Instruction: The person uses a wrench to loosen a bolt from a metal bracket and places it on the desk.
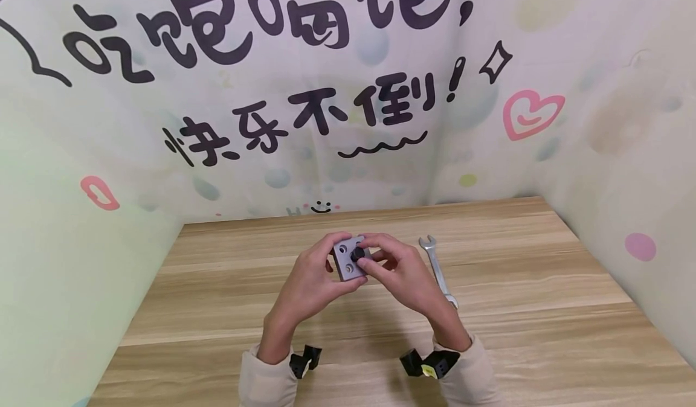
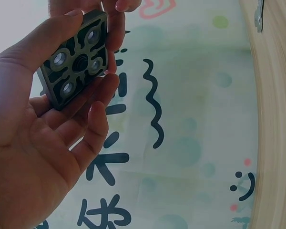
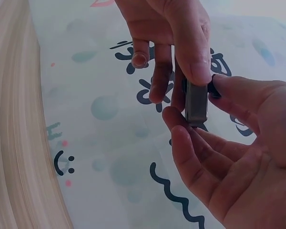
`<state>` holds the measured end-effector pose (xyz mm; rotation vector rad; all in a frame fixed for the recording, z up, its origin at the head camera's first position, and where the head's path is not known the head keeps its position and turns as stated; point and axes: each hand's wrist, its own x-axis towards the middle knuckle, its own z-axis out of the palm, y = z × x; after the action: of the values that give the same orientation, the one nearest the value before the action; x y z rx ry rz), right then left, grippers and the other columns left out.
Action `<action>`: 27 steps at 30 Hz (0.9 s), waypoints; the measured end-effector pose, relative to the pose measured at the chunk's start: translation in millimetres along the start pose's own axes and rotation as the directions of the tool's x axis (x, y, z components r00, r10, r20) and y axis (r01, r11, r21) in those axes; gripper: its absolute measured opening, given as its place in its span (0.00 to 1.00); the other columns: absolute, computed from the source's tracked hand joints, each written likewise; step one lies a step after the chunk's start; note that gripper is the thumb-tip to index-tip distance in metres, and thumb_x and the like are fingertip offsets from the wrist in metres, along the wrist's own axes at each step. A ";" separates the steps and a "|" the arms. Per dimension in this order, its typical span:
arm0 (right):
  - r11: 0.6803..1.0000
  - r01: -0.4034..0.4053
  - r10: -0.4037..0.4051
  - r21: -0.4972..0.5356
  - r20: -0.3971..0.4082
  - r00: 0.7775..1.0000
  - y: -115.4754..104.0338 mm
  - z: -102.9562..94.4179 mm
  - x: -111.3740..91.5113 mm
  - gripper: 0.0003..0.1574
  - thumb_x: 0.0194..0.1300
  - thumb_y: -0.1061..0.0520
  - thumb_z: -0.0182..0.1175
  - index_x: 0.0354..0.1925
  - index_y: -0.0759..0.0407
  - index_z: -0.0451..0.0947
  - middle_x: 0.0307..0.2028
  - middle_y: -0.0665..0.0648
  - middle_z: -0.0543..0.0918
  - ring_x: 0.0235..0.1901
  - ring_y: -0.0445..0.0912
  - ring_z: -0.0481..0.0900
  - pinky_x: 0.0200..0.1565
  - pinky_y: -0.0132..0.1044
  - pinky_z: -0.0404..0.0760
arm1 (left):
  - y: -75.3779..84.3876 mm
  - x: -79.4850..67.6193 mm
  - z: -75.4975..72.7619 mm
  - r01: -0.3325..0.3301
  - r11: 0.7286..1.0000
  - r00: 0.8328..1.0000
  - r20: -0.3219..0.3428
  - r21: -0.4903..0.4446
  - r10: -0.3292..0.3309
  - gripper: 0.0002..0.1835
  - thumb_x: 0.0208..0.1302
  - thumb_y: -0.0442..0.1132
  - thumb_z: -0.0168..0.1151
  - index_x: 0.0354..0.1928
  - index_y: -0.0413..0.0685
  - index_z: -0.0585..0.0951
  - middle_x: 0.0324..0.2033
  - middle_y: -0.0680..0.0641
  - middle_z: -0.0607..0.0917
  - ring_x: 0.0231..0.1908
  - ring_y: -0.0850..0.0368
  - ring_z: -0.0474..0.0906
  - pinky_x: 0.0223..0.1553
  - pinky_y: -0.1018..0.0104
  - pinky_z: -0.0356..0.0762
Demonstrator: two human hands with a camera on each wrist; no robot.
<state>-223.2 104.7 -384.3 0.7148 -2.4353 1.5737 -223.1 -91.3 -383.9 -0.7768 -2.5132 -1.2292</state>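
A square grey metal plate point(image 1: 342, 269) with round holes near its corners is held up in front of the wall. My left hand point(image 1: 311, 277) grips it by opposite edges, thumb on one side and fingers on the other. With thumb and fingertips, my right hand point(image 1: 405, 271) pinches a black bolt point(image 1: 357, 253) at the plate's middle. Seen from the left wrist, the plate's ribbed back point(image 2: 68, 71) has a dark round end at its centre. The right wrist view shows the plate edge-on point(image 3: 197, 106), the black bolt head point(image 3: 213, 88) under my right thumb.
An open-ended wrench point(image 1: 437, 268) lies on the wooden table point(image 1: 217, 310), just right of my right hand. A printed wall covering point(image 1: 304, 183) rises behind the table and along both sides. Each wrist carries a small black camera.
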 end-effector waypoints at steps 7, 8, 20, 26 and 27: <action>1.000 0.010 -0.010 0.022 0.020 1.000 -0.3 -2.1 -0.3 0.15 0.68 0.62 0.62 0.53 0.59 0.82 0.57 0.58 0.81 0.37 0.44 0.84 0.36 0.35 0.84 | -0.8 0.2 -0.1 0.004 1.000 1.000 0.003 -0.001 -0.004 0.38 0.48 0.41 0.80 0.62 0.45 0.74 0.46 0.50 0.83 0.33 0.61 0.74 0.31 0.70 0.75; 1.000 0.011 -0.011 0.023 0.023 1.000 0.2 -2.3 -0.2 0.15 0.68 0.62 0.62 0.53 0.59 0.82 0.58 0.58 0.81 0.36 0.44 0.83 0.36 0.35 0.84 | -1.0 0.3 -0.1 0.005 1.000 1.000 0.003 -0.001 -0.005 0.38 0.48 0.41 0.80 0.62 0.44 0.74 0.46 0.50 0.83 0.33 0.60 0.74 0.31 0.70 0.75; 0.997 0.066 -0.068 0.047 0.036 0.997 3.8 -2.8 0.1 0.17 0.68 0.66 0.60 0.54 0.61 0.82 0.59 0.63 0.79 0.34 0.42 0.81 0.34 0.33 0.83 | -1.2 0.6 -0.2 -0.001 1.000 1.000 0.008 -0.004 0.001 0.38 0.48 0.41 0.80 0.62 0.44 0.74 0.46 0.50 0.83 0.33 0.59 0.75 0.31 0.70 0.75; 1.000 -0.011 0.010 0.020 0.049 0.999 0.5 -3.7 -0.4 0.23 0.67 0.60 0.64 0.60 0.56 0.78 0.52 0.59 0.83 0.39 0.45 0.85 0.34 0.34 0.83 | -0.5 0.3 -0.4 0.001 1.000 1.000 0.003 0.002 -0.001 0.37 0.48 0.40 0.80 0.62 0.45 0.74 0.46 0.50 0.83 0.34 0.61 0.74 0.32 0.70 0.75; 0.999 -0.029 0.028 0.018 0.047 0.998 -0.2 -3.6 -0.6 0.24 0.66 0.59 0.65 0.61 0.55 0.77 0.50 0.59 0.84 0.40 0.45 0.85 0.34 0.34 0.83 | -0.2 0.3 -0.4 0.001 1.000 1.000 0.002 0.002 -0.001 0.37 0.48 0.40 0.80 0.62 0.45 0.74 0.47 0.50 0.83 0.34 0.61 0.74 0.32 0.70 0.75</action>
<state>-223.1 108.0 -382.8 0.7314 -2.4778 1.6099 -223.5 -91.6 -383.6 -0.7776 -2.5163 -1.2266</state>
